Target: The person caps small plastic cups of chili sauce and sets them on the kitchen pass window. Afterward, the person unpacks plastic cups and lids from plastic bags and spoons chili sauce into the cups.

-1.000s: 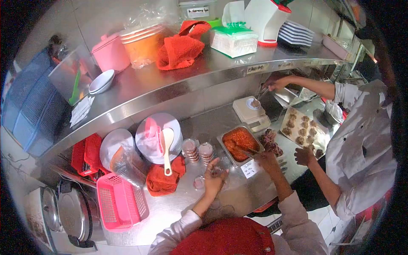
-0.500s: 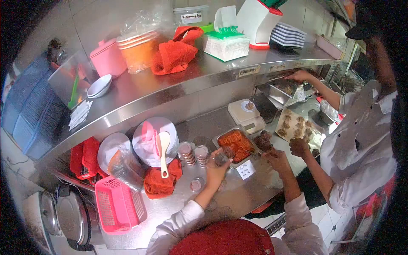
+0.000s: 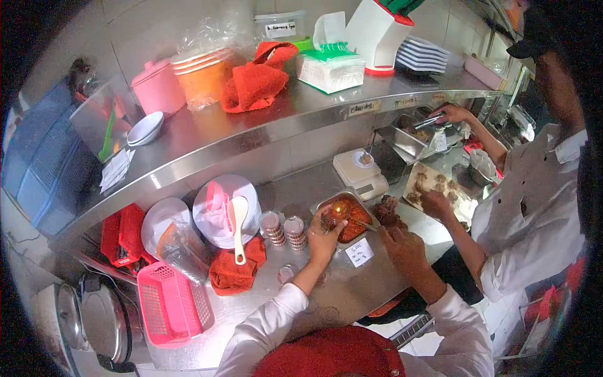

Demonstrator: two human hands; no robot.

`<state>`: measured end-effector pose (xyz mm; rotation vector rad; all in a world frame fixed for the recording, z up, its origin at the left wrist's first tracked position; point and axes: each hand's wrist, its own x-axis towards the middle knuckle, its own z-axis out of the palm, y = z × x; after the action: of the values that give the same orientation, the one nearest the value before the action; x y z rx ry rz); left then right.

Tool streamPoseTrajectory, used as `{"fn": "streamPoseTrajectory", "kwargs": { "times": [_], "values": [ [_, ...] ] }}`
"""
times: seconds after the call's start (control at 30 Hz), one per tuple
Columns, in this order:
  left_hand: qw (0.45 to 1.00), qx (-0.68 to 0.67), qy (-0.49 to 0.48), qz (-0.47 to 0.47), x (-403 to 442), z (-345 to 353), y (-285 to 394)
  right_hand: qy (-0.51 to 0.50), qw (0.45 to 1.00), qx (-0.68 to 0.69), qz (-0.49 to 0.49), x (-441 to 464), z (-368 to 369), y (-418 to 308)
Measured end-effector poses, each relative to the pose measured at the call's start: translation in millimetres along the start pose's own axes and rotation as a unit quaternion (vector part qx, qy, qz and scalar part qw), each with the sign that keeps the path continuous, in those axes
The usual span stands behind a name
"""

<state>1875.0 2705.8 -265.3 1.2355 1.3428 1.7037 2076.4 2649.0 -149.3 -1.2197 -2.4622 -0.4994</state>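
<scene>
My left hand is at the near-left edge of a metal tray of red chili sauce, its fingers wrapped round a small clear plastic cup. My right hand grips the handle of a metal spoon. The spoon's bowl is over the sauce, close to the cup. A handwritten white label lies against the tray's near side. Left of my left hand stand two stacks of filled, lidded cups, with a single cup nearer to me.
A kitchen scale stands behind the tray. To the right, a co-worker holds tongs over a metal container. A pink basket, red cloth and plates are on the left. The steel shelf overhangs the counter.
My left hand has brought the cup to the tray's edge. The spoon has risen in the sauce toward the cup. The co-worker's tongs have come into clearer view.
</scene>
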Motion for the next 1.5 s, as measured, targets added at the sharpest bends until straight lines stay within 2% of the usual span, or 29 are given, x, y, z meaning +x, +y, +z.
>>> {"fn": "streamPoseTrajectory", "kwargs": {
  "times": [0.13,0.2,0.23,0.3,0.33,0.4,0.43,0.47,0.5,0.53,0.57,0.6,0.63,0.67,0.7,0.73,0.8,0.83,0.9,0.97,1.03,1.1,1.13,1.17,1.2,1.23,1.3,1.43,1.5],
  "values": [
    [0.999,0.01,0.012,0.052,-2,1,2,0.01,1.0,-0.003,0.012,2,-5,6],
    [0.998,0.001,0.015,0.067,0,3,-11,0.008,0.981,0.129,0.142,9,-13,7],
    [0.998,-0.035,0.009,0.053,2,4,-18,0.008,0.981,0.129,0.143,11,-11,11],
    [0.997,-0.07,0.002,0.04,3,4,-21,-0.027,0.898,0.353,0.26,9,0,26],
    [0.997,-0.06,-0.003,0.052,2,2,-13,-0.027,0.898,0.353,0.261,6,12,35],
    [0.997,-0.049,-0.008,0.065,2,-1,-5,-0.07,0.779,0.522,0.339,4,29,46],
    [0.996,-0.093,-0.006,0.012,1,-2,-4,-0.07,0.779,0.523,0.34,5,29,48],
    [0.99,-0.136,-0.004,-0.042,-1,-3,-4,-0.109,0.727,0.543,0.406,9,28,50],
    [0.99,-0.135,-0.006,-0.043,-2,-5,1,-0.148,0.669,0.558,0.469,12,26,51],
    [0.994,-0.101,0.001,-0.048,-4,-10,8,-0.147,0.668,0.558,0.47,7,47,54],
    [0.996,-0.067,0.009,-0.052,-6,-13,14,-0.087,0.706,0.559,0.425,0,85,59],
    [0.996,-0.067,0.008,-0.051,-9,-14,14,-0.026,0.741,0.556,0.376,4,91,55],
    [0.998,-0.045,0.016,-0.045,-13,-17,15,-0.025,0.74,0.557,0.376,3,94,52],
    [0.999,-0.023,0.024,-0.04,-19,-19,15,0.013,0.881,0.366,0.301,2,100,45],
    [0.999,-0.022,0.024,-0.039,-25,-19,18,0.05,0.965,0.151,0.208,10,94,32],
    [0.998,-0.036,0.044,-0.03,-32,-18,21,0.05,0.965,0.152,0.208,19,86,18],
    [0.996,-0.048,0.066,-0.022,-42,-18,21,-0.13,0.964,-0.022,0.23,35,74,-4],
    [0.997,-0.03,0.075,-0.013,-47,-18,20,-0.13,0.964,-0.021,0.229,32,85,-5],
    [0.996,-0.011,0.085,-0.004,-49,-20,21,-0.048,0.98,0.043,0.19,26,111,-9],
    [0.996,-0.024,0.073,-0.047,-50,-22,26,-0.081,0.974,0.066,0.203,22,117,-7],
    [0.995,-0.051,0.071,-0.042,-48,-22,21,-0.113,0.966,0.088,0.215,18,122,0],
    [0.994,-0.077,0.071,-0.036,-47,-23,15,-0.059,0.936,0.189,0.292,6,132,18],
    [0.997,-0.011,0.077,-0.019,-46,-24,12,-0.059,0.936,0.19,0.291,2,131,26],
    [0.995,0.054,0.082,-0.002,-44,-24,10,-0.041,0.921,0.257,0.291,-2,131,34],
    [0.995,0.054,0.083,-0.001,-42,-23,5,-0.024,0.901,0.322,0.29,-1,125,36],
    [0.995,0.053,0.08,0.012,-39,-22,0,-0.024,0.901,0.322,0.289,-2,119,36],
    [0.995,0.052,0.078,0.025,-37,-19,-2,0.022,0.835,0.455,0.309,-4,99,36],
    [0.995,0.069,0.06,0.032,-23,-13,6,-0.043,0.818,0.43,0.379,4,49,27],
    [0.993,0.088,0.064,0.053,-16,-11,3,0.042,0.865,0.409,0.287,5,34,20]
  ]
}}
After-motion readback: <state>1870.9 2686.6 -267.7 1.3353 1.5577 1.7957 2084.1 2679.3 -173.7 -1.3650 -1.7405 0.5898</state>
